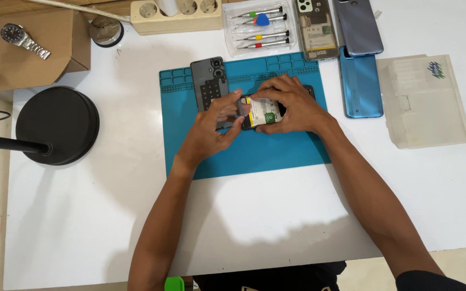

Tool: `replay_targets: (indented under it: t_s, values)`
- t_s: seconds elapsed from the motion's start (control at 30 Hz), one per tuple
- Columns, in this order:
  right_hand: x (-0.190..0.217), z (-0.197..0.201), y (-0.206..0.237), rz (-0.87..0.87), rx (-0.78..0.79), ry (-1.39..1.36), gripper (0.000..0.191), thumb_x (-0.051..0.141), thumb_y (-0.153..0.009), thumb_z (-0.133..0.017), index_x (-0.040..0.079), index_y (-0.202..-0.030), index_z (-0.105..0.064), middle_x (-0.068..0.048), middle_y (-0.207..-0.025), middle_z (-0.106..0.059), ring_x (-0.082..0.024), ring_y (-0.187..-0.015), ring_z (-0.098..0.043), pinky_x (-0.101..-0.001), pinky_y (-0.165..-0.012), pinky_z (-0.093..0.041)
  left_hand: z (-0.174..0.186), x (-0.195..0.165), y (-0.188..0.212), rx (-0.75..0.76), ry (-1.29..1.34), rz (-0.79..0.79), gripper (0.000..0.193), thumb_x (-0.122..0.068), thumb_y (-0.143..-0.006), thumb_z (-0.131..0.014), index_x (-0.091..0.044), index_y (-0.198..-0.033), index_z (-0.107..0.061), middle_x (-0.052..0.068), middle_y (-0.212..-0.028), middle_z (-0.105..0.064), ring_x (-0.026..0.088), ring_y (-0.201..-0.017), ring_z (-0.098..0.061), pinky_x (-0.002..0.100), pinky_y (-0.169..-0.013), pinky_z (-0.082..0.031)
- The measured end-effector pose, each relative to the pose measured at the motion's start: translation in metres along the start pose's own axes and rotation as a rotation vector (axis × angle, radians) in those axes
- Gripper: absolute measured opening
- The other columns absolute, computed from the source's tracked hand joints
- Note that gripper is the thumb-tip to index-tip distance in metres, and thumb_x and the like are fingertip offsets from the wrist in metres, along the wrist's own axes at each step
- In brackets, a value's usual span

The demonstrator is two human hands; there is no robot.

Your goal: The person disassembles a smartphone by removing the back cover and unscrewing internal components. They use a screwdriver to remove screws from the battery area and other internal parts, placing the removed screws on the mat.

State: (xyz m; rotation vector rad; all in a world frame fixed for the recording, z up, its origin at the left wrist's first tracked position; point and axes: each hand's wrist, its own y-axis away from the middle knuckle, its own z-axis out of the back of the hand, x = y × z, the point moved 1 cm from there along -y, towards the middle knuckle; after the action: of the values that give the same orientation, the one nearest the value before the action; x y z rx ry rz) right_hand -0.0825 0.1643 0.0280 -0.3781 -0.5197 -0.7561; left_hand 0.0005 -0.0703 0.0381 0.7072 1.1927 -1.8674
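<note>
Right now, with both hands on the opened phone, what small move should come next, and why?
Probably lift the battery a little more: left hand pinches its edge, right hand steadies the opened phone on the blue mat.

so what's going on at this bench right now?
A person has an opened phone on the blue work mat and works on it with both hands. The left hand pinches at its left end; the right hand covers the top, fingers on the exposed battery area. A detached grey back cover lies beside it on the mat. A case of small screwdrivers and other phones sit further back.
</note>
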Motion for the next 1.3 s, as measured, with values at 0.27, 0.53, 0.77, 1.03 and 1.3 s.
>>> replay_targets:
  t_s: [0.27, 0.53, 0.77, 1.03, 1.3]
  values:
    - [0.005, 0.003, 0.0, -0.031, 0.03, -0.002, 0.075, 0.045, -0.053, -0.096, 0.022, -0.121, -0.074, 0.0, -0.127, -0.061, -0.025, -0.125, -0.048, -0.0447, -0.112, -0.036, -0.016, 0.022, -0.001, -0.246, 0.357, 0.159, 0.071, 0.0, -0.099, -0.071, -0.004, -0.153, -0.025, 0.013, -0.109, -0.073, 0.022, -0.108, -0.075, 0.034, -0.086, -0.07]
    - [0.012, 0.004, 0.0, -0.009, 0.042, 0.017, 0.078, 0.054, -0.053, -0.097, 0.021, -0.12, -0.075, -0.004, -0.127, -0.058, -0.026, -0.125, -0.047, -0.0458, -0.11, -0.035, -0.015, 0.033, 0.001, -0.3, 0.425, 0.179, 0.076, 0.003, -0.101, -0.069, -0.007, -0.157, -0.019, 0.013, -0.108, -0.069, 0.021, -0.107, -0.073, 0.033, -0.083, -0.068]
    - [0.008, 0.002, 0.0, -0.013, 0.054, 0.028, 0.08, 0.054, -0.051, -0.097, 0.022, -0.121, -0.074, -0.002, -0.126, -0.058, -0.026, -0.124, -0.047, -0.0451, -0.11, -0.035, -0.014, 0.028, 0.002, -0.196, 0.398, 0.216, 0.075, 0.002, -0.099, -0.071, -0.006, -0.157, -0.023, 0.012, -0.109, -0.07, 0.019, -0.107, -0.073, 0.031, -0.082, -0.068]
    - [0.007, 0.001, 0.0, -0.01, 0.041, 0.021, 0.079, 0.055, -0.052, -0.096, 0.024, -0.121, -0.074, -0.001, -0.126, -0.059, -0.025, -0.123, -0.047, -0.0445, -0.11, -0.036, -0.018, 0.017, 0.002, -0.144, 0.278, 0.134, 0.07, 0.001, -0.099, -0.071, -0.006, -0.155, -0.03, 0.012, -0.112, -0.072, 0.02, -0.106, -0.074, 0.03, -0.079, -0.068]
    - [0.009, 0.001, -0.001, -0.025, 0.051, 0.032, 0.078, 0.055, -0.053, -0.096, 0.022, -0.12, -0.074, -0.002, -0.125, -0.058, -0.025, -0.124, -0.047, -0.0451, -0.109, -0.036, -0.015, -0.002, 0.001, -0.008, 0.083, -0.03, 0.061, 0.001, -0.1, -0.069, -0.012, -0.152, -0.038, 0.014, -0.12, -0.073, 0.024, -0.114, -0.074, 0.038, -0.096, -0.067]
